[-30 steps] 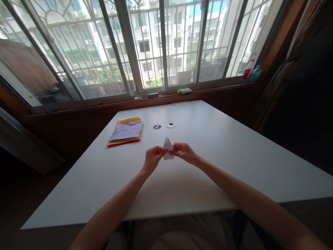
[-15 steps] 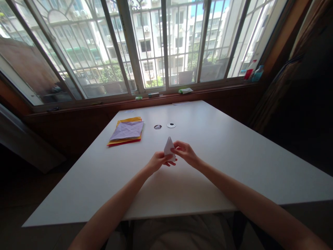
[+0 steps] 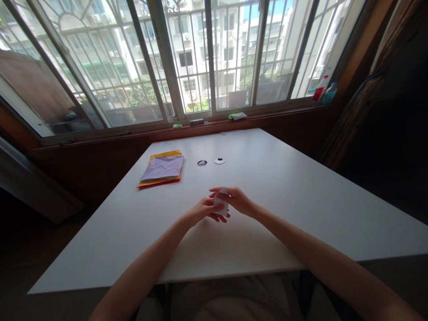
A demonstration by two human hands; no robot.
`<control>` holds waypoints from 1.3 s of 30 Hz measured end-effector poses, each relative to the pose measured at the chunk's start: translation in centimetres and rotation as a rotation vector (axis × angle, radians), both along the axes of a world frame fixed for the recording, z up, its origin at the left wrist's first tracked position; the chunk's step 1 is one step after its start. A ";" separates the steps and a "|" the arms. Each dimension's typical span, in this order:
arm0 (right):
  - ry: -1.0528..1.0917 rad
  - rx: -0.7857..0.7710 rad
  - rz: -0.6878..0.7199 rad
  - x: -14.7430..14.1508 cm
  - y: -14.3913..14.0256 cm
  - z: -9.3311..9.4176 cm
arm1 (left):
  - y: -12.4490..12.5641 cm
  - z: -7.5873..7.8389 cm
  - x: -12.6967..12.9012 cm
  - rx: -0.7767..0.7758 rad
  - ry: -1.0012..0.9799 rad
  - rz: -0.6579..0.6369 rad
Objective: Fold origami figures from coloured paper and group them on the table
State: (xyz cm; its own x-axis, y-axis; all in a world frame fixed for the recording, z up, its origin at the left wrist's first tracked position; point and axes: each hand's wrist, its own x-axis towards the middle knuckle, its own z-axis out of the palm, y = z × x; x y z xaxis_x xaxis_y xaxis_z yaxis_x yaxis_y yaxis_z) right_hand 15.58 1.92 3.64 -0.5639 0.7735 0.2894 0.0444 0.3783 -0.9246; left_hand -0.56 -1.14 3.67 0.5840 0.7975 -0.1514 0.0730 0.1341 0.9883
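A small piece of folded white paper (image 3: 220, 208) is held just above the near part of the white table (image 3: 287, 196). My left hand (image 3: 205, 208) grips its lower left side, thumb in front and the other fingers behind. At the top, my right hand (image 3: 236, 197) is closed on the paper, its fingers lying across the upper end and hiding the tip. Farther off to the left lies a stack of coloured sheets, with a creased purple sheet (image 3: 162, 167) on top of yellow (image 3: 157, 182) and red ones.
Two round cable holes sit in the tabletop beyond my hands, a left one (image 3: 202, 163) and a right one (image 3: 219, 161). On the windowsill are a green-and-white packet (image 3: 237, 116), a small box (image 3: 196, 121), and a red bottle (image 3: 320, 90) beside a blue one (image 3: 330, 94).
My right fingers have moved over the top of the folded paper, whose pointed tip stood up in sight before. Both hands and the paper have come slightly nearer to me.
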 end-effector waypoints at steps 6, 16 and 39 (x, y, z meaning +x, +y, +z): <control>0.025 0.043 -0.063 0.3 0.1 0.2 | 0.0 0.3 -0.1 0.009 0.019 -0.070; -0.139 0.246 -0.204 0.7 0.1 0.2 | 0.1 0.4 -0.2 0.037 0.072 -0.077; -0.096 0.391 -0.300 0.7 0.9 0.4 | 1.9 -2.4 -0.4 0.309 -0.040 0.414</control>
State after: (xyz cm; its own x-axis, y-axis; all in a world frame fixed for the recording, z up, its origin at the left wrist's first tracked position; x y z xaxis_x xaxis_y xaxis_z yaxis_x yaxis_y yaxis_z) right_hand 16.25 2.78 4.00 -0.3719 0.7495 0.5476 0.2819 0.6533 -0.7027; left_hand -0.99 0.71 1.30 0.2107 0.9670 0.1434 0.0371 -0.1545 0.9873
